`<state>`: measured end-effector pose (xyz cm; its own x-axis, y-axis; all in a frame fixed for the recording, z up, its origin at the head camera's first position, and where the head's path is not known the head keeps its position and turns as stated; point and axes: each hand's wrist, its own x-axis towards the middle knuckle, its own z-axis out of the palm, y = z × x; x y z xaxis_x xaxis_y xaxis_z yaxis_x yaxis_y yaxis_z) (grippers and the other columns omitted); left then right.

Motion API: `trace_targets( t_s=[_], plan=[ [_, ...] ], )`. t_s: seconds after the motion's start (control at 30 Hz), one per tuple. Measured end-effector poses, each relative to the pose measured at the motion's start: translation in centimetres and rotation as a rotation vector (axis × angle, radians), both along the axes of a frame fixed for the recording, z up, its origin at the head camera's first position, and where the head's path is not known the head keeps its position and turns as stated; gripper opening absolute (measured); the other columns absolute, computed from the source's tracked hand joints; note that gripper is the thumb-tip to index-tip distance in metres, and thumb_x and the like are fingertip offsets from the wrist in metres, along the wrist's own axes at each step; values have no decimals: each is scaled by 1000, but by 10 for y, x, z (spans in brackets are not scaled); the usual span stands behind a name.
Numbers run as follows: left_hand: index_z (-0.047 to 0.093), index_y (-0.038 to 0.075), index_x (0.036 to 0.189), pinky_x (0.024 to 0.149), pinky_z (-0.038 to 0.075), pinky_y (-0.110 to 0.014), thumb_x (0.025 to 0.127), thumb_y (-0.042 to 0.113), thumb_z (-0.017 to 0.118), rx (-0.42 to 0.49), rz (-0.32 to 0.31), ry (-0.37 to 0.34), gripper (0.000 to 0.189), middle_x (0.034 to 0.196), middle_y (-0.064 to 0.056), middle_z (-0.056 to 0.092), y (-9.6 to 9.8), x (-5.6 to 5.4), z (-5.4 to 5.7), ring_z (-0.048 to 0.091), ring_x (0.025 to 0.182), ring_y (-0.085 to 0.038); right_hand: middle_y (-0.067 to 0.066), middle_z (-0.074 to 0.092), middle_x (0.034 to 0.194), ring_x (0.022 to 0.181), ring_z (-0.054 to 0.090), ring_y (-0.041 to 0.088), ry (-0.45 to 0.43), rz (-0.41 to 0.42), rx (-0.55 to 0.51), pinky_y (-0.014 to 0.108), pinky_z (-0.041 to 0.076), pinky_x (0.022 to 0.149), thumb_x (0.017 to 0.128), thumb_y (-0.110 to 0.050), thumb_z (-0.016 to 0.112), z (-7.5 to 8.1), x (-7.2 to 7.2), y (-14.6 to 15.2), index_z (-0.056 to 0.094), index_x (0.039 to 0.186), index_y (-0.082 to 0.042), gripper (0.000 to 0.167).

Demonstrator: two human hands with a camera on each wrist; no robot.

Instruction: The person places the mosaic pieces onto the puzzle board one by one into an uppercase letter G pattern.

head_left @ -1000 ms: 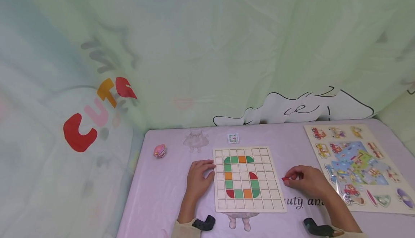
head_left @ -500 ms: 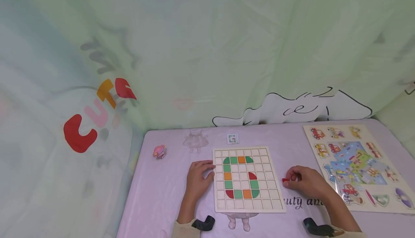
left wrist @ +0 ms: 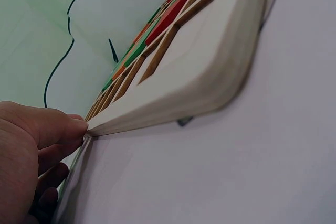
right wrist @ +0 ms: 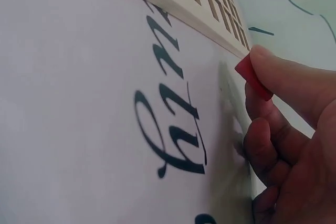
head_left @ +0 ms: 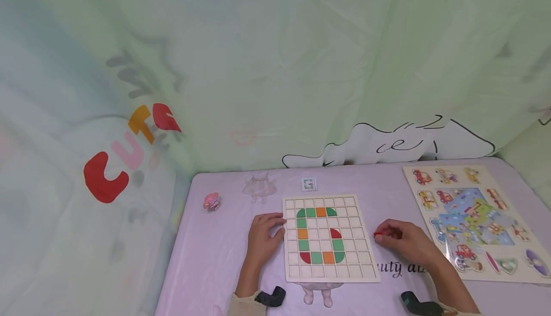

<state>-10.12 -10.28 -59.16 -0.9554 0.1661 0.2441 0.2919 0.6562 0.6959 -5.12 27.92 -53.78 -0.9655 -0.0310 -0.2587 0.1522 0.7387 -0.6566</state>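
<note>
A square wooden grid board (head_left: 356, 273) lies on the table, with green, orange and red tiles (head_left: 316, 257) set in some of its cells. My left hand (head_left: 263, 237) rests beside the board's left edge, thumb and fingertips touching it. In the left wrist view, the left hand (left wrist: 37, 145) meets the pale edge of the board (left wrist: 210, 77). To the right of the board, my right hand (head_left: 404, 239) pinches a small red tile (head_left: 378, 234) just above the table. The right wrist view shows this red tile (right wrist: 253, 80) between thumb and fingers.
A small pattern card (head_left: 309, 184) lies behind the board. At the back left sits a pink toy figure (head_left: 211, 201). A picture puzzle board (head_left: 413, 175) with vehicle pieces takes up the table's right side. A printed cloth curtain (head_left: 275, 91) hangs behind.
The fingers of my right hand shift slightly and the red tile turns between them, its visible face narrowing. The left hand and the board stay where they were.
</note>
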Motion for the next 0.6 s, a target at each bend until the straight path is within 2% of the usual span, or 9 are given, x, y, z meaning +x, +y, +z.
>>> trace_targets(
  t_s=[0.13,0.37,0.6],
  plan=[
    [79,17,108,103,46,-41,88,13,73,5,-3,-4,21,125,5,73,0,0,0,58,120,-19,-3,68,88,81,55,14,11,-10,-2,23,43,68,92,-35,74,2,-1,-3,74,103,-19,19],
    [79,16,106,101,47,-42,87,12,74,6,-9,38,21,123,3,73,1,1,1,59,118,-21,-1,72,95,82,60,13,-5,-25,-97,20,47,70,90,-32,77,5,-5,-13,74,106,-17,22],
    [79,16,106,100,48,-42,86,11,74,3,-11,54,21,122,2,74,1,1,2,59,117,-22,2,70,96,85,63,16,17,-50,-163,19,51,73,87,-26,81,10,-10,-35,68,108,-13,27]
  ],
)
